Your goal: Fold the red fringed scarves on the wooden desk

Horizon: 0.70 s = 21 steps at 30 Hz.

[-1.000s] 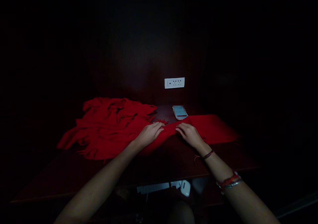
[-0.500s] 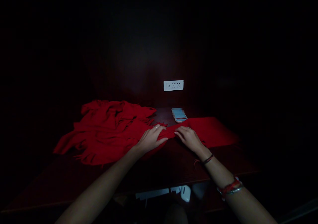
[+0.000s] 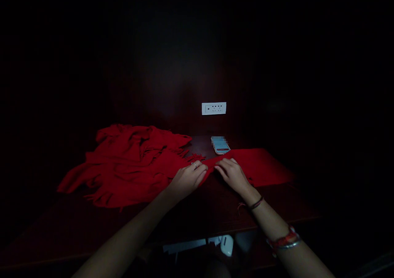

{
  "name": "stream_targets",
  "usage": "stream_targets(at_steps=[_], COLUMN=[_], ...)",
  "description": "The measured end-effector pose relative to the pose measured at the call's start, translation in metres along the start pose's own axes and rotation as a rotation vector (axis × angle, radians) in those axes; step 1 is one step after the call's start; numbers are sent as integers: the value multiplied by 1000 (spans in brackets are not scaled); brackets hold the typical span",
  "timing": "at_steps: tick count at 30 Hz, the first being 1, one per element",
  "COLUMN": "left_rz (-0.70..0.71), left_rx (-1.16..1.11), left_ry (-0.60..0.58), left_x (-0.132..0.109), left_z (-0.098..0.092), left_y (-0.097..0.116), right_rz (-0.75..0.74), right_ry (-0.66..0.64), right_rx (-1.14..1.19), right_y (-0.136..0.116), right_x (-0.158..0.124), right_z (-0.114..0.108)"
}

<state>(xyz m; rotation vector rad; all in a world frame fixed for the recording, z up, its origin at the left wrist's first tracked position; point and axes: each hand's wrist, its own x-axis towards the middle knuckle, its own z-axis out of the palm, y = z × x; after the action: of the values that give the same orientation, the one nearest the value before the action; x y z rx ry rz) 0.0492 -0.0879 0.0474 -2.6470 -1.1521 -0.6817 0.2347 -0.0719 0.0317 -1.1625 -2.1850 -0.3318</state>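
A red fringed scarf point(image 3: 132, 163) lies in a crumpled heap on the left of the dark wooden desk point(image 3: 197, 216). From the heap it narrows into a bunched strip between my hands, then spreads flatter to the right. My left hand point(image 3: 189, 177), a ring on one finger, is closed on the strip, thumb against the fingers. A short way to its right, my right hand point(image 3: 232, 173) pinches the same strip with bent fingers. The fingertips of both hands are partly hidden by the cloth and the dim light.
Behind the scarf lies a phone point(image 3: 221, 145) with a lit screen. A white socket plate point(image 3: 214, 108) is on the dark wall. Below the desk edge, a small white case point(image 3: 227, 245) and some pale papers point(image 3: 184, 245) show. The surroundings are very dark.
My left thumb has drawn in against the fingers, closing that hand on the cloth. My right hand stays nearly in place on the strip. The view has shifted slightly.
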Motion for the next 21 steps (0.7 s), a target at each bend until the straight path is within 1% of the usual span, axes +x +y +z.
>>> stream_targets(at_steps=[3,5,7,10,14,18,21], left_rz=[3,-5,-22,-83,-121,-132,-79], left_rx=[18,-18,-105,-262,-348,-404,-393], left_ry=[-39,-52,-40,-22,-48,3,26], left_x=[-2,-2,-1,1,2,3,3], left_z=[1,3,5,5,6,8,10], left_y=[0,-2,-3,-6,-11,-19,-21], right_rz=[0,-1,-1,-1,-12,-10,-2], right_ry=[7,9,14,22,22,29,37], right_rx=[13,11,3,-22,-35,-29,-26], right_y=[1,1,1,1,2,4,5], right_x=[0,0,0,0,0,0,-1], right_z=[0,0,0,-1,-1,1,1])
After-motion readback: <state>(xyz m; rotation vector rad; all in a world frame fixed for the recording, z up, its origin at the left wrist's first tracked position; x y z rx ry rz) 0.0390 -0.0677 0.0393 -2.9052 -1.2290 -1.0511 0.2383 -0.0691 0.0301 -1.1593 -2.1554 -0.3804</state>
